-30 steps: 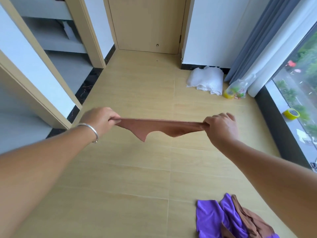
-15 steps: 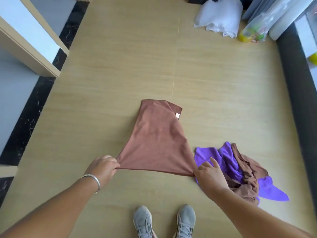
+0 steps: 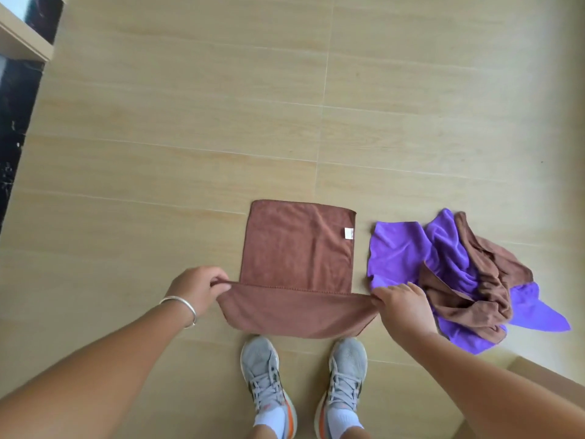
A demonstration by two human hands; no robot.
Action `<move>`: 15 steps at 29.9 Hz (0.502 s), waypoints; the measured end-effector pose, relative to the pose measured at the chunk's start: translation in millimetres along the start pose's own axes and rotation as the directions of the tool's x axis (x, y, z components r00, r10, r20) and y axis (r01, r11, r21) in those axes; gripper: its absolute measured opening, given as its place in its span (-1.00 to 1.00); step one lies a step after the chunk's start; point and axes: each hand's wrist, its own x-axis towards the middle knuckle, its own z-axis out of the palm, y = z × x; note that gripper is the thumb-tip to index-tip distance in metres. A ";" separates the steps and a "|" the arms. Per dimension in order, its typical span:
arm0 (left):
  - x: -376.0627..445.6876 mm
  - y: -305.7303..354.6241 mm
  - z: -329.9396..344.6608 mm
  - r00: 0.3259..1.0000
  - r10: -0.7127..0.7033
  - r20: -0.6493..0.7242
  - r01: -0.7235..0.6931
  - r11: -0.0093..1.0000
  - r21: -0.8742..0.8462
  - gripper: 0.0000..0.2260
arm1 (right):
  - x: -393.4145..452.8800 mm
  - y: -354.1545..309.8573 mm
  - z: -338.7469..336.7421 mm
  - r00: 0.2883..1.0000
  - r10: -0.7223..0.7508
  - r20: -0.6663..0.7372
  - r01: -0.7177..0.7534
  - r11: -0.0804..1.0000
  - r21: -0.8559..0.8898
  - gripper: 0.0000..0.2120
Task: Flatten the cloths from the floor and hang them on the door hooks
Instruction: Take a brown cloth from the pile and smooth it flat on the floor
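A brown cloth (image 3: 297,251) lies mostly flat on the wooden floor just ahead of my shoes, its white tag at the far right edge. My left hand (image 3: 198,288) pinches the near left corner and my right hand (image 3: 402,304) pinches the near right corner. Both hold that near edge lifted, so the cloth bends along a line between my hands. To the right sits a crumpled pile of purple cloths (image 3: 408,251) and brown cloths (image 3: 474,296), tangled together. No door hooks are in view.
My grey shoes (image 3: 262,375) stand right behind the cloth. A door frame base (image 3: 22,42) and a dark marble threshold (image 3: 15,122) run along the left. A wooden corner (image 3: 544,378) juts in at lower right. Bare wooden floor (image 3: 253,106) stretches ahead.
The cloth went from stretched in the air between my hands to spread square on the floor. The view tilted down, and my hands came closer to my feet.
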 end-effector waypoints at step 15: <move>314.4 -16.8 73.0 0.979 -0.037 -0.201 0.031 0.999 -0.033 -0.95 | 307.5 45.2 83.4 0.965 0.227 -0.130 -0.174 0.928 0.329 -0.83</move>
